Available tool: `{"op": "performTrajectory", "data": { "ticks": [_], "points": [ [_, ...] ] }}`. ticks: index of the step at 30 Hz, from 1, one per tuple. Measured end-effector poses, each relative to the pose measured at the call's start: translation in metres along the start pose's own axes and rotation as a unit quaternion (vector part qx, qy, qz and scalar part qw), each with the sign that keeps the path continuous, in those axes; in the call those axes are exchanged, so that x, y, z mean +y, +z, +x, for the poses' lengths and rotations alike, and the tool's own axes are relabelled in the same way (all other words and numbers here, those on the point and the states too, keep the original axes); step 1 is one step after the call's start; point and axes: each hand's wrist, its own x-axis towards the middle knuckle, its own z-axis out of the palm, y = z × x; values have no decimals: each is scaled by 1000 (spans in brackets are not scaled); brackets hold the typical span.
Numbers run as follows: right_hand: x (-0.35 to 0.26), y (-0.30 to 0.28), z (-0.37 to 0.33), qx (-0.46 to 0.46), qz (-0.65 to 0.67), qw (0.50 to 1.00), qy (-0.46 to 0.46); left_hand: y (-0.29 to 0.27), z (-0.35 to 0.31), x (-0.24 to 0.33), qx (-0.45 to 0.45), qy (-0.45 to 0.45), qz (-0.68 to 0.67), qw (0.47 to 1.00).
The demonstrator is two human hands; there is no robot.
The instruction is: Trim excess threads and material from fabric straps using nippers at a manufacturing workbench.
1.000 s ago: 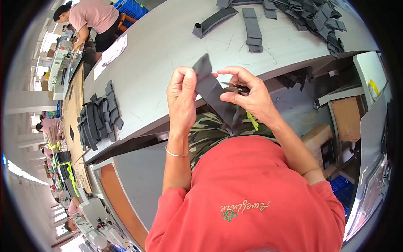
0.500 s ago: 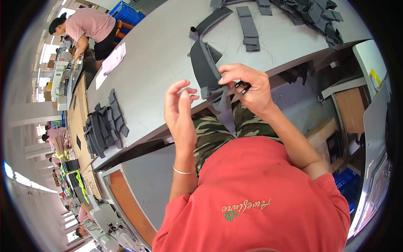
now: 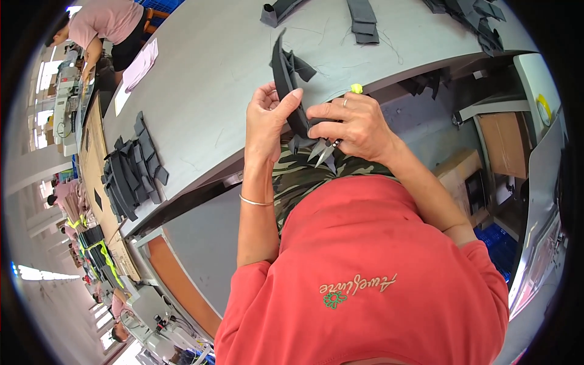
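A dark grey fabric strip [image 3: 286,76] rises between my hands at the table's near edge, its lower end hanging over my lap. My left hand [image 3: 266,121] is closed on the strip's left side, thumb across it. On the other side, my right hand [image 3: 359,125] is closed around small thread snips [image 3: 320,151], whose pointed blades stick out below the fingers toward my lap. Its thumb and forefinger reach the strip's edge; whether they pinch it I cannot tell. A small bright yellow thing [image 3: 356,89] shows just beyond the right knuckles.
Grey strips lie in a pile [image 3: 131,173] at the table's left and in another heap [image 3: 477,24] at the far right. A single strip [image 3: 363,21] lies between. Cardboard boxes [image 3: 504,145] stand under the table at right. At far left, a person [image 3: 106,27] bends over a bench.
My left hand, open before, has closed on the strip. The right hand has turned, so the snips' blades now point down beside it. The strip has been drawn nearer, away from another piece.
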Motion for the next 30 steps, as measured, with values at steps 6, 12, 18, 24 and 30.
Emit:
{"op": "performTrajectory", "data": {
  "ticks": [6,12,18,24,30],
  "points": [
    [10,-1,-3,5,27,999,29,-21,9,-7,-56,-55,-91,993],
    [20,-6,-4,-17,66,995,73,-14,5,-2,-114,-69,-180,975],
    [17,-8,2,-21,176,957,232,-8,13,-7,-108,-13,-198,974],
    [14,-10,12,-41,194,932,302,-6,19,-11,-102,1,-201,974],
    [19,0,14,4,220,927,305,-3,26,-15,-76,-14,-153,985]
  ]
}}
